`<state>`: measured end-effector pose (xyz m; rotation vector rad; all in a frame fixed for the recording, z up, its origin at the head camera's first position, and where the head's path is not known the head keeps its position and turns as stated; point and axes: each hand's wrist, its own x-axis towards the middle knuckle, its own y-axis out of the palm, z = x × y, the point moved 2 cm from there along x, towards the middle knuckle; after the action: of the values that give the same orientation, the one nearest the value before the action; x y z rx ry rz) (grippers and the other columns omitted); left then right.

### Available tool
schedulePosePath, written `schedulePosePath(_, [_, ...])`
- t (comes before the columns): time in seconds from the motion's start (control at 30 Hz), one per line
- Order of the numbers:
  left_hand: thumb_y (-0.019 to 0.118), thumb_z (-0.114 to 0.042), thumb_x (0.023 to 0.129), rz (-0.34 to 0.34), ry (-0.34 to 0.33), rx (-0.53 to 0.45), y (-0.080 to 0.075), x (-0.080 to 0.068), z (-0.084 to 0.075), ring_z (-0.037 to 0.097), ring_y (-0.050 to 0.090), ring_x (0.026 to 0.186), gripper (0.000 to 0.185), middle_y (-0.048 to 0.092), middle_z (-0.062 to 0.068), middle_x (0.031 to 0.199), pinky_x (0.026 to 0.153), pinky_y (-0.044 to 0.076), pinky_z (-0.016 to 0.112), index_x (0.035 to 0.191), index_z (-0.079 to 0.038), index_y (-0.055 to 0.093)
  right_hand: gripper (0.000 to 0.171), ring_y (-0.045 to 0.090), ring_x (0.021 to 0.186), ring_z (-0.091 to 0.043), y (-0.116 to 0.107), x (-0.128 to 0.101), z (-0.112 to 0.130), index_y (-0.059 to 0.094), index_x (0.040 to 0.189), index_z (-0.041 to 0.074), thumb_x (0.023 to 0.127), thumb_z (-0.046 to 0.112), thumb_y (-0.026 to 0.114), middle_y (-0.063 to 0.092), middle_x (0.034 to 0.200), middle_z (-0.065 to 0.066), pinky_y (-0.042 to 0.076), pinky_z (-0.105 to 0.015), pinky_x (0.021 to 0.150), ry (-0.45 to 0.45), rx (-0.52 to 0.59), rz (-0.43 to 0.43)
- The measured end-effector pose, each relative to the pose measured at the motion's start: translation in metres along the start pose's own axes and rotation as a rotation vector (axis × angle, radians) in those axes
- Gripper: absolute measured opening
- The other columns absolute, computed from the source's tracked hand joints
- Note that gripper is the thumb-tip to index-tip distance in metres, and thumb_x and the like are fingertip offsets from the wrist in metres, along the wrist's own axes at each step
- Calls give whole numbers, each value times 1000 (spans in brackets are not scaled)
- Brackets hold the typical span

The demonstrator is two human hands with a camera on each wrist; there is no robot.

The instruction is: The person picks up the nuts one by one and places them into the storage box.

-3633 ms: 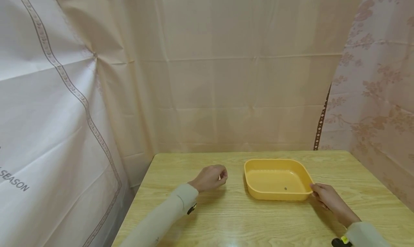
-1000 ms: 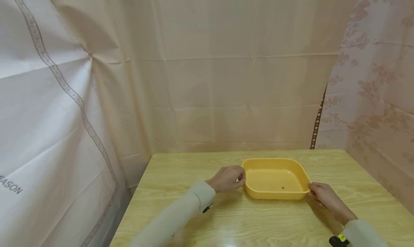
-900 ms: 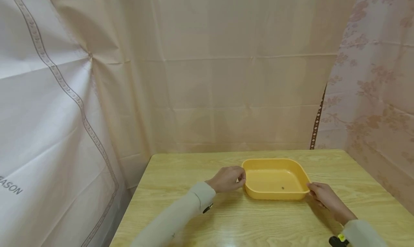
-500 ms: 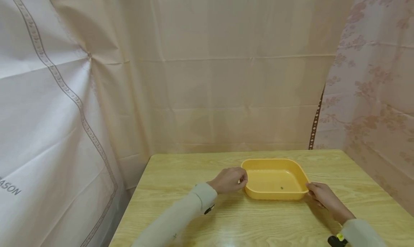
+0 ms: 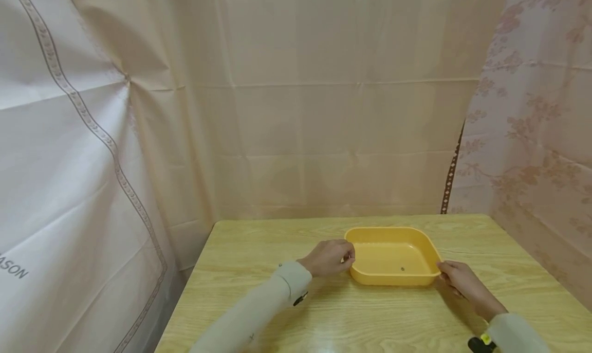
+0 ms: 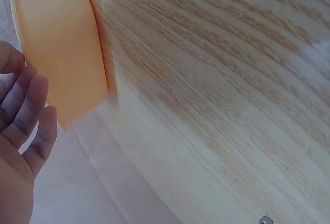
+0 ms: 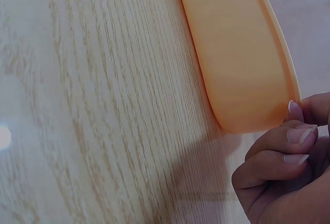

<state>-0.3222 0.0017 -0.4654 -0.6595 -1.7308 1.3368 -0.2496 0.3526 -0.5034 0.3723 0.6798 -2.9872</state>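
A shallow orange tray (image 5: 393,258) sits on the wooden tabletop (image 5: 333,312) between the two hands, its near corners at their fingertips. The left hand (image 5: 329,258) is curled at the tray's left rim, thumb and fingers apparently pinching the edge; in the left wrist view the fingers (image 6: 31,116) lie fairly straight just beside the tray wall (image 6: 62,49), so how firm that hold is cannot be told. The right hand (image 5: 460,281) pinches the tray's near right corner, its curled fingertips (image 7: 299,131) touching the rounded rim (image 7: 242,59). A small dark speck (image 5: 402,268) lies on the tray floor, between the hands and nearer the right one. Judged from this, the step is taking hold of the tray from both sides; it would go best with both holds seated evenly on the rim, thumbs over the lip and fingers under it, and the tray kept level so that the light plastic does not twist or skid on the smooth wood. Far off beyond the left hand, the draped white cloth (image 5: 69,188) carries grey lettering cut by the frame edge, reading "ASON"; no other writing or brand shows.
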Motion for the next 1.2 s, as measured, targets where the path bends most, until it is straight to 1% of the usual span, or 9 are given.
schedulePosePath(0.37, [62, -22, 104, 22, -4, -11, 2, 1, 1, -4, 52, 74, 10, 65, -10, 92, 64, 42, 9, 100, -18, 70, 42, 34, 51, -9, 0, 1, 0, 48, 81, 7, 113, 30, 36, 39, 64, 3, 36, -26, 50, -1, 15, 3])
schedulePosePath(0.57, [61, -20, 104, 16, 2, -14, 2, 1, 1, -4, 51, 72, 11, 64, -10, 90, 64, 42, 9, 98, -17, 70, 41, 34, 51, -9, 0, 1, 0, 47, 80, 7, 113, 30, 36, 39, 64, 3, 36, -25, 50, -4, 17, 6])
schedulePosePath(0.73, [61, -20, 104, 13, -8, -31, 4, -1, 2, -4, 50, 73, 10, 63, -11, 89, 65, 42, 9, 98, -18, 69, 42, 33, 51, -9, 0, 0, 0, 48, 81, 7, 113, 30, 36, 39, 65, 2, 36, -25, 50, -4, 4, 3])
schedulePosePath(0.9, [59, -18, 104, -21, -13, -55, 6, -5, 7, -5, 52, 75, 11, 63, -12, 89, 68, 43, 8, 97, -18, 67, 41, 34, 51, -9, 1, -1, -1, 48, 81, 7, 113, 30, 36, 40, 65, 3, 36, -25, 50, -9, 5, 2])
schedulePosePath(1.03, [59, -18, 103, -58, -6, -44, 8, -10, 14, -6, 53, 75, 10, 63, -12, 89, 68, 44, 9, 95, -19, 66, 41, 33, 52, -9, 0, -1, 0, 48, 81, 8, 113, 30, 36, 39, 65, 3, 36, -25, 50, -9, 17, 14])
schedulePosePath(1.2, [61, -18, 102, -50, -12, -28, 8, -21, 22, -5, 55, 77, 10, 64, -13, 88, 69, 45, 10, 95, -19, 67, 42, 33, 52, -9, 0, -1, -1, 47, 80, 8, 113, 31, 36, 40, 65, 2, 37, -26, 50, -6, 20, 20])
